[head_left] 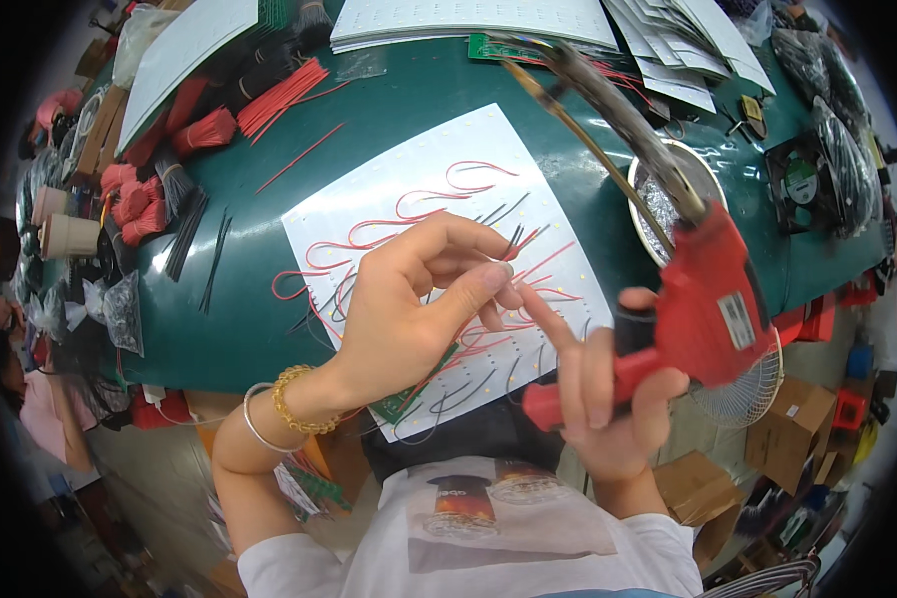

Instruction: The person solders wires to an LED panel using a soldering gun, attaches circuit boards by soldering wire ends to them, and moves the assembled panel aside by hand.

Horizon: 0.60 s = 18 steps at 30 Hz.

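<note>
My left hand (394,314) is closed in a pinch over a white panel (448,149). Short red and black wires (521,244) stick out past its fingertips. In my right hand (608,404), slightly blurred, is a red soldering gun (713,299), its long metal tip raised toward the far side. The index finger of that hand stretches toward the left fingertips. Looped red wires (354,242) and short black wires (451,399) lie across the panel, which carries rows of small dots. A green circuit board (401,404) shows partly beneath my left wrist.
A white-rimmed round bowl (703,159) stands behind the gun. Red wire bundles (284,95) and black wires (187,234) lie at the left of the green table (239,339). Stacked white panels (468,22) line the far edge. A black fan (799,182) sits at the right.
</note>
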Available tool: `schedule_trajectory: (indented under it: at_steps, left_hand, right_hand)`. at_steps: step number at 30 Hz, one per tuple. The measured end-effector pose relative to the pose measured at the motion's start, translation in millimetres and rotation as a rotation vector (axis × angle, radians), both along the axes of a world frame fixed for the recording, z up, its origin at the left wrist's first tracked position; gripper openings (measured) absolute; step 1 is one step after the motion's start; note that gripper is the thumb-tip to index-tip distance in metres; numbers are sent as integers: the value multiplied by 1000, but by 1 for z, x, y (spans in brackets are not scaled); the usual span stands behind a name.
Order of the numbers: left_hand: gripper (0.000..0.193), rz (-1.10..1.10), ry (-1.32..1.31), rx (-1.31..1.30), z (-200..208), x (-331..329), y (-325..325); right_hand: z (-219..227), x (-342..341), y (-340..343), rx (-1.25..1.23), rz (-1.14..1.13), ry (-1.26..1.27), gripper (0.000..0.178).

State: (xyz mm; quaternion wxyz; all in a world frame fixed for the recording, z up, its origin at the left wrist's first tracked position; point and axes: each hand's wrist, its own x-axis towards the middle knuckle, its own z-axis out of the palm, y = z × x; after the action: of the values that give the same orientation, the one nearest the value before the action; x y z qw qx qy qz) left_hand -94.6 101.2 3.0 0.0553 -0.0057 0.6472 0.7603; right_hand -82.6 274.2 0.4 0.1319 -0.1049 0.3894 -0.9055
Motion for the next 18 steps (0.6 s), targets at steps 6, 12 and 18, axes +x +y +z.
schedule_trajectory:
  at_steps: [6, 12, 18]
  left_hand:
    - [10, 89, 56, -89, 3, -4, 3]
    - [6, 135, 390, -970, -25, -38, -11]
    - [6, 144, 306, -874, -50, -57, -12]
  right_hand:
    - [-14, -12, -20, 40, 22, -58, 60]
    - [-16, 2, -8, 256, -23, -128, 58]
    - [-6, 26, 32, 710, -337, -20, 83]
